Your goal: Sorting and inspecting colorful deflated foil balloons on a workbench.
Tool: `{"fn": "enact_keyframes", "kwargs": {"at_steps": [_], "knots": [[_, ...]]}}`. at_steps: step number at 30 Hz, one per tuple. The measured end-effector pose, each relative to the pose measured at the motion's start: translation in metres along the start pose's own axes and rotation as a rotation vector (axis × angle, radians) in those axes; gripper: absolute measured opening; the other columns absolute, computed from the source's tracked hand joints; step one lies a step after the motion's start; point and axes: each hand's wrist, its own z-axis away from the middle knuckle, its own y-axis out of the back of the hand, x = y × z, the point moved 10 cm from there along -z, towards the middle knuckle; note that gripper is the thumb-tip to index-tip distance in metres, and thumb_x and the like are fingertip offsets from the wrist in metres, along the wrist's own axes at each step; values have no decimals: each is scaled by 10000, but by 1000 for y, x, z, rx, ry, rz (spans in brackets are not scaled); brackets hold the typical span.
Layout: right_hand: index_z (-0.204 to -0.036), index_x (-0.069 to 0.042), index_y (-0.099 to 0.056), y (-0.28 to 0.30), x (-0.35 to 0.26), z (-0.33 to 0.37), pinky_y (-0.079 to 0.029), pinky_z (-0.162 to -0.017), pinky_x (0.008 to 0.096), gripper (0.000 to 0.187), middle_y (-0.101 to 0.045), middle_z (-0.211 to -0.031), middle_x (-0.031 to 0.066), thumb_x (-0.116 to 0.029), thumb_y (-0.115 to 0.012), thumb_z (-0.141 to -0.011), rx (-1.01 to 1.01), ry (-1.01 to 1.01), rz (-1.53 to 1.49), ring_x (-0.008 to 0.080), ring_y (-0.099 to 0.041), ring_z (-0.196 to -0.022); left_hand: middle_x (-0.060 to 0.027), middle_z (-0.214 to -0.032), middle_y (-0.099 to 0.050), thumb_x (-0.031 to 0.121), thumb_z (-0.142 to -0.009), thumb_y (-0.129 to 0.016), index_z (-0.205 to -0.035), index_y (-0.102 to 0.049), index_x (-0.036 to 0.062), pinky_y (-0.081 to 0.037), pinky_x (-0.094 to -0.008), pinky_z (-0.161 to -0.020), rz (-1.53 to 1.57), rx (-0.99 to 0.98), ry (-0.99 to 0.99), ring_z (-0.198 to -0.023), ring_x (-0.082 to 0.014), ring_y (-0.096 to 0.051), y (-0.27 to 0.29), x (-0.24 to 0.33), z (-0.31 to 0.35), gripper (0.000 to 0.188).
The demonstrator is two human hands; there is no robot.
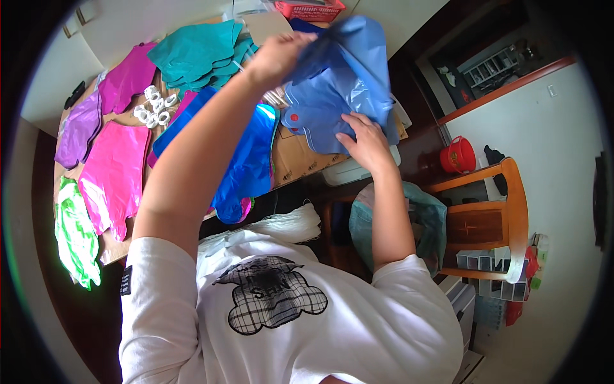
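Note:
My left hand [281, 57] reaches to the far side of the table and is closed on the edge of a periwinkle-blue flat foil balloon [368, 48], which is lifted and bent over. Beneath it lies a stack of matching blue foil balloons [320, 115] with a red dot near the left edge. My right hand [368, 141] rests on the near right part of this blue foil, fingers spread. Thin white sticks [275, 97] show beside the stack, partly covered by the foil. Shiny darker-blue foil balloons [246, 166] lie under my left forearm.
Teal [192, 54], magenta [115, 169], purple [80, 134] and green foil pieces [75, 227] cover the table's left, around white ribbon rolls [153, 105]. A red basket [310, 9] stands at the back. White string [288, 224] lies near me. A wooden chair [511, 211] and red bucket [458, 155] stand right.

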Motion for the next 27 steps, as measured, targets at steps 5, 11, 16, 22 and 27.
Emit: {"fn": "enact_keyframes", "kwargs": {"at_steps": [5,11,16,22,27], "knots": [[-1203,-43,-606,-4,17,-6,-449,-975,385,504,-529,-1331,158,-272,-746,-776,-64,-47,-190,338,-546,-1161,-57,-807,-672,249,-944,-577,-1030,-662,-25,-520,-256,-565,338,-134,-183,-654,-128,-632,19,115,21,300],[-1237,18,-573,29,0,-4,-486,-880,341,594,-615,-1203,162,-320,-768,-789,-57,-191,-568,232,-633,-1017,-30,-827,-660,195,-951,-606,-978,-668,7,-481,-240,-644,-596,89,-373,-679,-110,-580,24,137,102,200],[-1139,23,-624,61,-94,11,-460,-771,246,401,-652,-1011,56,-251,-712,-860,80,-79,-1624,98,-591,-831,-19,-926,-631,104,-722,-750,-855,-678,114,-424,-381,-760,-1274,75,-904,-849,-214,-592,-40,108,198,151],[-1136,14,-629,61,-96,10,-442,-880,275,279,-652,-1081,46,-72,-664,-873,337,-81,-1584,123,-592,-974,-108,-1160,-580,293,-849,-711,-1193,-605,51,-413,-372,-923,-559,360,-319,-1033,-241,-560,57,73,202,434],[-1321,-29,-507,51,-86,15,-377,-1038,349,421,-579,-1263,64,-61,-574,-907,164,-67,-1749,195,-529,-1182,-162,-1370,-493,434,-910,-609,-1406,-382,29,-404,-414,-988,547,-184,403,-1245,-269,-487,47,0,208,679]]}}
